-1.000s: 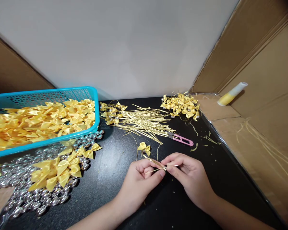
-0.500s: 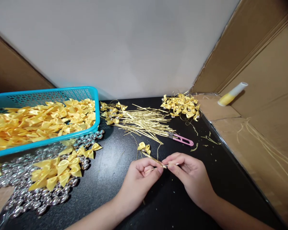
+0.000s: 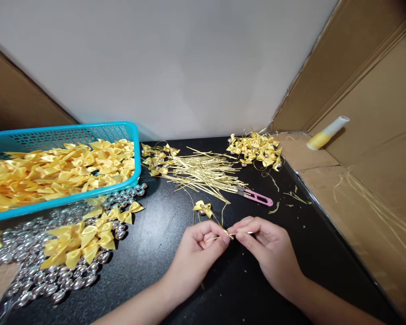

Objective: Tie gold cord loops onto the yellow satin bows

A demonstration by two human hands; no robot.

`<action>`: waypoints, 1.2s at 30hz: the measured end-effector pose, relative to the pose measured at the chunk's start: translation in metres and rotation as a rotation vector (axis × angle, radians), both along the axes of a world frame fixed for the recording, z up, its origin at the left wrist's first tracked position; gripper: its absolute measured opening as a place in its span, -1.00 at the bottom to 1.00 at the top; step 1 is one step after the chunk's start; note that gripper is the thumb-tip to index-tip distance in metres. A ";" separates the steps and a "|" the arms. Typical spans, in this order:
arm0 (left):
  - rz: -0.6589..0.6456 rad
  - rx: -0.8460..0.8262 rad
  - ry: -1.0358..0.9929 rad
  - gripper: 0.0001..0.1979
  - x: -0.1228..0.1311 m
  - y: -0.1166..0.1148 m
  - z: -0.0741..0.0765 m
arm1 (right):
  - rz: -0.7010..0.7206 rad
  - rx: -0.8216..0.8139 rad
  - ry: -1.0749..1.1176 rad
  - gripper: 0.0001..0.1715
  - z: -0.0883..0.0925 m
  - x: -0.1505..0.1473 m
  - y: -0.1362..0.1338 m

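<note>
Low in the middle of the view, my left hand [image 3: 205,246] pinches gold cord [image 3: 227,232] between thumb and forefinger. Close on its right, my right hand [image 3: 265,246] is closed on a thin strand of the same cord, drawn out sideways. Just beyond my fingers a yellow ribbon bow [image 3: 203,207] with a silver bead under it hangs on the cord or lies by it; I cannot tell which. Farther back lies a heap of cut gold cords [image 3: 206,174], with pink-handled snips [image 3: 257,197] at its right edge.
At left a turquoise basket [image 3: 137,153] holds many yellow bows. Silver beads [image 3: 50,280] spread before it, with loose bows [image 3: 84,239] on top. Bows with beads and cords [image 3: 257,149] are piled at the back right. A yellow-white tube [image 3: 328,133] stands on the cardboard.
The bow beyond my fingers has shifted and turned slightly, and its silver bead shows more clearly. Both hands keep their pinch in nearly the same place.
</note>
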State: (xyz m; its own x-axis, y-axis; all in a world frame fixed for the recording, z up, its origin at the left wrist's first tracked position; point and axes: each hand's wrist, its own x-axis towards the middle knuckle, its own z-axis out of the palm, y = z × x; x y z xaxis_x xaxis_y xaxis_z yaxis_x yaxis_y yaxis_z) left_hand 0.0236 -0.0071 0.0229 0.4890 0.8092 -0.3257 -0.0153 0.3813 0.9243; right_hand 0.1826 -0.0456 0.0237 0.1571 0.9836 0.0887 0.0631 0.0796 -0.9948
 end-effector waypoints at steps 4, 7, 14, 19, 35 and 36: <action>0.000 0.012 -0.004 -0.71 -0.001 0.000 -0.001 | 0.018 -0.009 0.007 -0.86 0.000 0.000 0.001; 0.002 0.007 -0.005 -0.72 -0.001 0.001 -0.002 | 0.008 -0.009 0.010 -0.87 -0.001 0.000 0.000; 0.008 -0.001 0.007 -0.71 0.000 0.001 -0.002 | 0.022 -0.017 0.037 -0.88 -0.003 0.000 0.000; 0.000 0.009 0.009 -0.74 -0.001 0.001 -0.001 | 0.072 -0.019 0.027 -0.86 -0.001 0.003 0.001; -0.026 0.033 0.007 -0.77 -0.001 0.003 -0.001 | 0.167 -0.135 0.251 -0.94 -0.007 0.007 0.005; -0.025 0.033 0.004 -0.78 -0.001 0.003 -0.002 | 0.168 -0.135 0.266 -0.94 -0.007 0.006 0.005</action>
